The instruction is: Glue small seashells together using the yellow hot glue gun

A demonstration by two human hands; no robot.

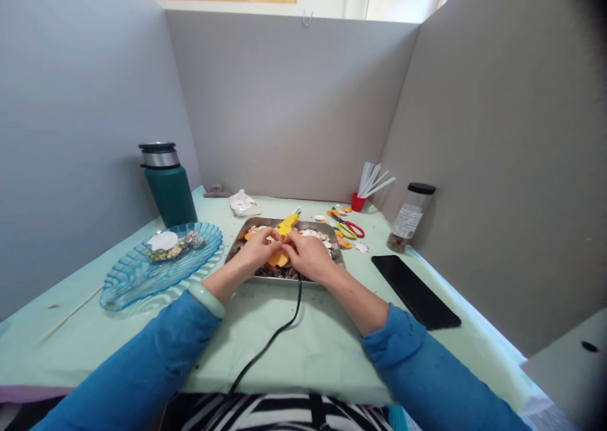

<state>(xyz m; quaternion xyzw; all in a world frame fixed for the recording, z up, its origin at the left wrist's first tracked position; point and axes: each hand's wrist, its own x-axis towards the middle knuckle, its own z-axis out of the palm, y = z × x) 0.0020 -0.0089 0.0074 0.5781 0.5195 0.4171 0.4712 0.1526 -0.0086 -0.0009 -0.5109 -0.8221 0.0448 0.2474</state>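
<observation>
My left hand point(258, 251) and my right hand point(309, 254) meet over a metal tray point(342, 258), their fingertips pinched close together. Whatever lies between the fingers is too small and covered to make out. Just beyond the fingertips, a yellow glue gun point(287, 224) rests in the tray, nozzle pointing away from me. Its black cord point(279, 331) seems to run from beneath my right hand toward my lap. A rounded orange-yellow piece point(279, 258) shows under my fingers. Around it the tray holds brown bits, perhaps small shells or pebbles, and white flat pieces point(310, 233).
Left: a blue glass dish point(121, 290) with shiny stones, a green bottle point(171, 194), and a thin stick point(71, 314). Right: red-and-yellow scissors point(351, 229), a red cup point(357, 202) of white sticks, a jar point(408, 219), and a black phone point(415, 291). Crumpled white paper point(243, 203) lies behind.
</observation>
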